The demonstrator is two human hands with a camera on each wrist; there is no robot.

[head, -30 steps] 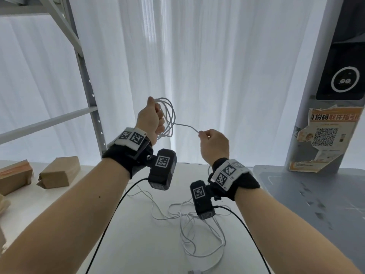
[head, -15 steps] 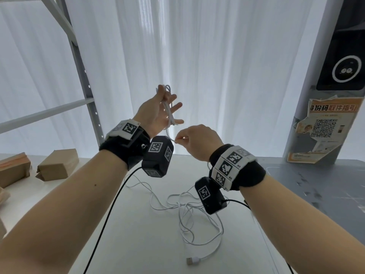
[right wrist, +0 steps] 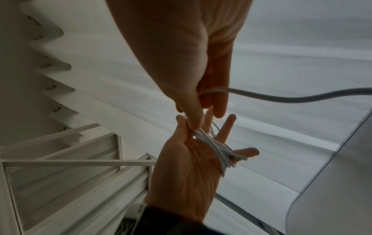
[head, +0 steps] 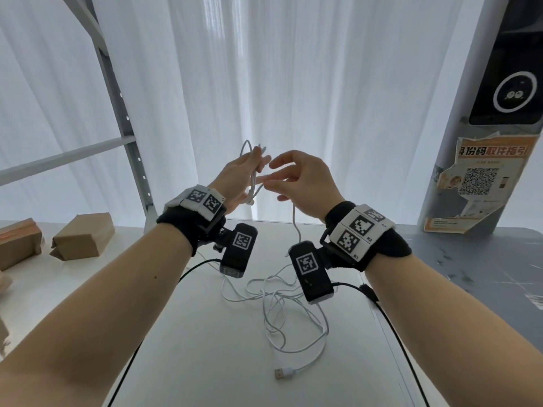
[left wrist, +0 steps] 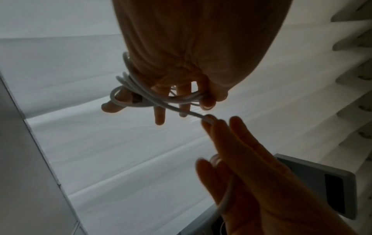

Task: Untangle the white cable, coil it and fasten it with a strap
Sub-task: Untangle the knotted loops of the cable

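Note:
The white cable (head: 255,183) lies in several loops across my raised left hand (head: 249,168), whose thumb holds them against the palm while the fingers stay fairly straight. In the right wrist view the loops (right wrist: 217,151) cross the left palm (right wrist: 187,174), with a connector end by the fingers. My right hand (head: 273,177) pinches a strand right beside the coil; the left wrist view shows that pinch (left wrist: 208,120). From there the cable hangs down to a loose tangle (head: 279,304) on the white table (head: 191,333). Its USB plug (head: 282,374) lies nearest me.
Two brown paper packages (head: 82,239) (head: 17,245) sit at the table's left back. A grey metal shelf upright (head: 123,118) rises behind them. On the right are a dark grey surface (head: 470,259) and a pillar with a poster (head: 482,177). White curtains fill the background.
My left hand has gone from a fist round the coil to nearly straight fingers. My right hand has moved left, bringing its strand up against the coil.

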